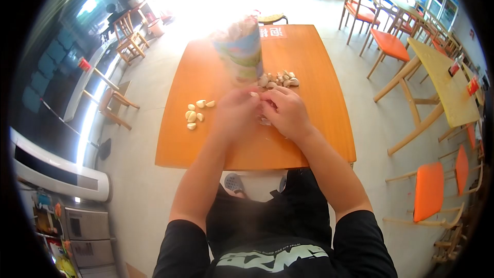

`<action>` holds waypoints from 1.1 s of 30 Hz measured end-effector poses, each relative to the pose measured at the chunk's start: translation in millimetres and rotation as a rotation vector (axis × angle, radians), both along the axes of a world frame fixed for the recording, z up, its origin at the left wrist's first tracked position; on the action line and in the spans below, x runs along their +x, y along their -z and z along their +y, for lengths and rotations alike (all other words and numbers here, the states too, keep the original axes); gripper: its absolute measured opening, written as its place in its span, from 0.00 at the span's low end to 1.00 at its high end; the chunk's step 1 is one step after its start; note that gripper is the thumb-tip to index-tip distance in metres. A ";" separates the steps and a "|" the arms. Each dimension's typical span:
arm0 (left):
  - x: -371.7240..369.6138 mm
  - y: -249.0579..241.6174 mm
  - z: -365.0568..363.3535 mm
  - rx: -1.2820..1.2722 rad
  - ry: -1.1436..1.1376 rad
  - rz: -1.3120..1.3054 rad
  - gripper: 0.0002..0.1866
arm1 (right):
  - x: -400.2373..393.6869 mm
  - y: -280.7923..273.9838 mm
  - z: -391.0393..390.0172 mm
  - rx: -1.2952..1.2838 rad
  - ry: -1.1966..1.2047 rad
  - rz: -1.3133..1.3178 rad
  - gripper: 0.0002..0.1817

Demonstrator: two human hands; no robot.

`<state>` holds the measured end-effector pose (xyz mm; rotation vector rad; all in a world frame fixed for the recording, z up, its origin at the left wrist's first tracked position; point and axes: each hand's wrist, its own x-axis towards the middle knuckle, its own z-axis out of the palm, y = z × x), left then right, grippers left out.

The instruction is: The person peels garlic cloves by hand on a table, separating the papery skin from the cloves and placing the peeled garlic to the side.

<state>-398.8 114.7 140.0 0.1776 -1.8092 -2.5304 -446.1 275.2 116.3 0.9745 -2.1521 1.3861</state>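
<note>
My left hand [237, 112] and my right hand [286, 110] meet over the middle of the table, fingers pinched together. A small pale garlic clove [254, 94] shows at the fingertips between them, partly hidden. Left of my hands lies a loose group of peeled garlic cloves [192, 116]. Just beyond my right hand is a pile of unpeeled garlic cloves [280, 79]. Scraps of garlic skin [264, 121] lie on the table under my right hand.
A blurred, colourful plastic bag [242, 51] stands at the far side of the orange table [314, 139]. Behind it is a stool [272, 19]. To the right are a yellow table [442, 82] and orange-seated chairs [390, 45]; a wooden chair [128, 36] stands at left.
</note>
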 end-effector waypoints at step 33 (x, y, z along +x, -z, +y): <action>0.8 2.3 -12.2 0.092 0.158 0.055 0.13 | -4.3 3.9 5.3 0.105 0.123 -0.094 0.05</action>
